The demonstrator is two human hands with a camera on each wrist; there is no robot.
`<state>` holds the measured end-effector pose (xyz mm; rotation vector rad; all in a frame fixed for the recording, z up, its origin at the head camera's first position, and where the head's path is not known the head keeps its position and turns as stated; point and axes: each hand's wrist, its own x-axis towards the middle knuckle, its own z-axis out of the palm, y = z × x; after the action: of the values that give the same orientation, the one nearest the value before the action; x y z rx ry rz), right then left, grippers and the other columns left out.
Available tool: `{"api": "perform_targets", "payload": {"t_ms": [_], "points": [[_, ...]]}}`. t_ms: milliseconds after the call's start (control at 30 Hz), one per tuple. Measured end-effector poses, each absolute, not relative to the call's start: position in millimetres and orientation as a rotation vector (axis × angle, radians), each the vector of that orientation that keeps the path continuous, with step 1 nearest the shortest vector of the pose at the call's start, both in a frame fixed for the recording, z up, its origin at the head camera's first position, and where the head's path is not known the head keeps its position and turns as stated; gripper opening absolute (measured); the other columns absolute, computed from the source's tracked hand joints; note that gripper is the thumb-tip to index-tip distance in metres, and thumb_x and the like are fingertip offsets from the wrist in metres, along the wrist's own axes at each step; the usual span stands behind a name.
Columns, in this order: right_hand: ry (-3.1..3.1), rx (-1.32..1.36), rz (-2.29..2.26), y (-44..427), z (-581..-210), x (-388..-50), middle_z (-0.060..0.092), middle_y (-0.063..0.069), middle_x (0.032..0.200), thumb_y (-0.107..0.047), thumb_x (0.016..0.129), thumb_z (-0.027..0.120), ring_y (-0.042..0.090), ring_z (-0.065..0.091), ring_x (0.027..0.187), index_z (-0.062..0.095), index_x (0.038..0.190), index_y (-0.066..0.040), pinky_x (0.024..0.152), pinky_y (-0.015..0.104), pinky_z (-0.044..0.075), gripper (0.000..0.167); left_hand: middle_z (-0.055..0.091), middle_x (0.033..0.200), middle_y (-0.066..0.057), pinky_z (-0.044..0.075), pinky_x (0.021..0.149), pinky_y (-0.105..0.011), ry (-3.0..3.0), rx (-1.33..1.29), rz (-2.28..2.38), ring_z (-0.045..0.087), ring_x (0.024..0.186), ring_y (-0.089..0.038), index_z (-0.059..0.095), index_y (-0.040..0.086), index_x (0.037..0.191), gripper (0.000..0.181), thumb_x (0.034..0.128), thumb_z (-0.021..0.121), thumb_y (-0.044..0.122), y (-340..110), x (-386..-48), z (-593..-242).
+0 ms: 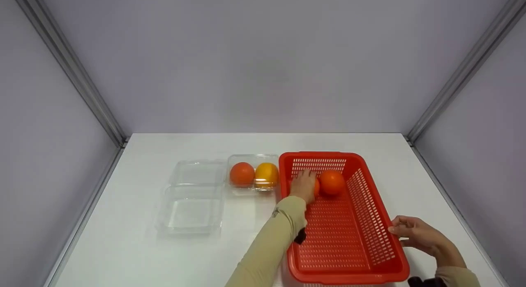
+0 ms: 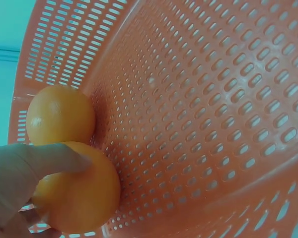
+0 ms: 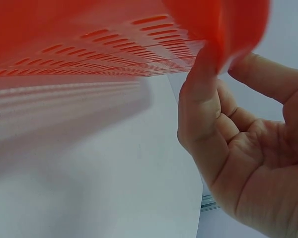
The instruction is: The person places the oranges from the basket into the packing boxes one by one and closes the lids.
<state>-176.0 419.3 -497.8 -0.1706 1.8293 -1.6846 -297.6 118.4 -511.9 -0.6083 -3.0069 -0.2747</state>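
Both my hands grip: left hand, a smooth orange inside the slotted basket; right hand, its rim.

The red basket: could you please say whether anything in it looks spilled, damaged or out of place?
Nothing stands out: two orange fruits sit in the red basket, whose visible rim looks unbroken; no spill shows.

The basket is red with rows of slots, its round fruits orange; left of it, a clear box shows a red-orange fruit and a yellow fruit; sleeves are beige, the table white
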Motion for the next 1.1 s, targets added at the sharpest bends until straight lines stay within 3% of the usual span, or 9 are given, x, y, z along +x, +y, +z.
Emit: {"api": "perform_targets", "payload": {"t_ms": [500, 900, 1100], "points": [[1.836, -0.144, -1.684, 418.8, -498.5, -176.1, 0.063, 0.008, 0.099, -0.008, 0.095, 0.043, 0.023, 0.062, 0.093, 0.054, 0.1, -0.004, 0.08, 0.043, 0.051, 0.013, 0.053, 0.114, -0.01, 0.049, 0.085, -0.036, -3.202, -0.599, -0.498, 0.052, 0.105, -0.025, 0.05, 0.008, 0.118, 0.068, 0.0602, 0.085, 0.016, 113.5, -291.2, -510.4], [1.83, -0.115, -1.667, 420.0, -497.7, -175.4, 0.064, 0.006, 0.098, -0.01, 0.095, 0.043, 0.022, 0.062, 0.092, 0.056, 0.102, -0.002, 0.081, 0.041, 0.051, 0.016, 0.054, 0.117, -0.008, 0.045, 0.09, -0.031, -3.242, -0.652, -0.496, 0.051, 0.11, -0.022, 0.049, 0.01, 0.124, 0.073, 0.0611, 0.085, 0.017, 114.4, -293.5, -499.9], [1.797, -0.155, -1.684, 419.0, -497.7, -176.8, 0.064, 0.006, 0.099, -0.008, 0.096, 0.041, 0.021, 0.062, 0.093, 0.056, 0.102, -0.003, 0.082, 0.041, 0.051, 0.017, 0.056, 0.112, -0.006, 0.046, 0.087, -0.029, -3.229, -0.648, -0.474, 0.053, 0.107, -0.02, 0.05, 0.011, 0.119, 0.071, 0.0587, 0.086, 0.02, 115.8, -294.7, -497.6]]}}
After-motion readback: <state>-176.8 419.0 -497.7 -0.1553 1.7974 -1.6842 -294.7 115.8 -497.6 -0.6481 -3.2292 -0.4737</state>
